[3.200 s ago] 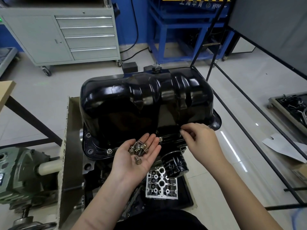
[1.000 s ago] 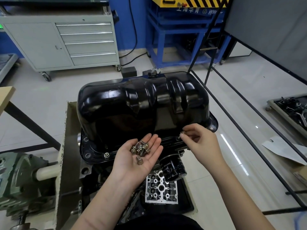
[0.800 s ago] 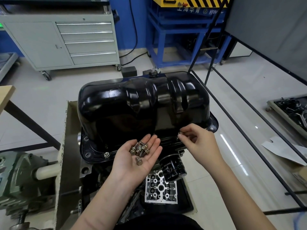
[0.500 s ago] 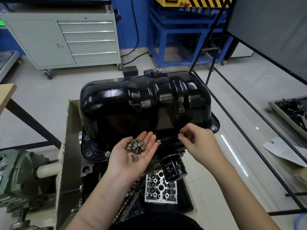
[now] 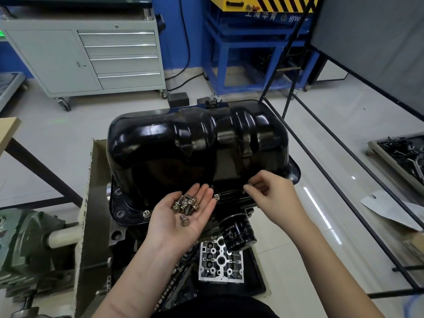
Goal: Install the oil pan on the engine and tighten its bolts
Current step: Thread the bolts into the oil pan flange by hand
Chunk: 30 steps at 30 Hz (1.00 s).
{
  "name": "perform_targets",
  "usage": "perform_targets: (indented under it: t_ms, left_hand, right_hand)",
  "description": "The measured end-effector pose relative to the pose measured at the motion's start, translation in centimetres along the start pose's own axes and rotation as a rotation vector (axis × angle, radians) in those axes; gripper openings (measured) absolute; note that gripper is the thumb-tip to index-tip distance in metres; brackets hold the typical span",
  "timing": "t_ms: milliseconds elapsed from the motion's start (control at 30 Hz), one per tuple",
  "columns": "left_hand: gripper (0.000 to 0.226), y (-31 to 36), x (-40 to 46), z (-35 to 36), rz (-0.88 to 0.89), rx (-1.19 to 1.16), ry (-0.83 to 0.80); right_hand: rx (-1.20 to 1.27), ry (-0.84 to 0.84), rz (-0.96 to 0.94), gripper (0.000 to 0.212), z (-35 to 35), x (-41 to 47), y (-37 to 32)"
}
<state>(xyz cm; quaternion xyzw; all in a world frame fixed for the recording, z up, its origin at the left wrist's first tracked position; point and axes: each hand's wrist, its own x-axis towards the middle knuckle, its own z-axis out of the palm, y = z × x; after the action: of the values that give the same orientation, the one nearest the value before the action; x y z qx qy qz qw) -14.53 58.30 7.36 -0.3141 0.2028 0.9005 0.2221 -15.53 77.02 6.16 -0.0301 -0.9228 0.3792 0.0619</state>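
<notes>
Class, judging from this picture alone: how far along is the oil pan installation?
Done: the oil pan sits on the engine, with two bolts seated along the near flange. In hand: the right hand pinches a bolt at the flange; the left hand holds loose bolts. Left: empty holes such as the left corner hole, then tightening.

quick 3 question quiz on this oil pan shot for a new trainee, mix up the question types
1. True or false: the left hand lies palm up with loose bolts on it.
2. The right hand pinches a bolt at: A) the oil pan flange, B) the oil filter, C) the grey cabinet.
3. Fill in: a seated bolt shows on the flange's near-____ corner.

Key: 1 true; 2 A; 3 left
</notes>
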Motion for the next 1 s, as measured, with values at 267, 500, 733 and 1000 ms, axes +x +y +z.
perform_targets:
  t_ms: [267,500,733,1000]
  left_hand:
    - [0.05,-0.1,0.2,0.0,-0.019,0.003,-0.036]
    - [0.051,-0.3,0.1,-0.1,-0.028,0.006,-0.036]
    - [0.038,-0.4,-0.2,0.2,-0.019,0.016,-0.004]
    - [0.038,-0.8,-0.3,0.6,-0.031,0.036,0.004]
  right_hand:
    - [0.149,0.044,0.048,0.008,-0.4,-0.3,0.9]
    - [-0.15,-0.018,-0.15,0.014,-0.1,0.0,0.0]
    - [-0.32,-0.055,-0.232,0.017,-0.1,0.1,-0.8]
    - [-0.168,-0.082,-0.131,0.013,-0.5,0.4,-0.4]
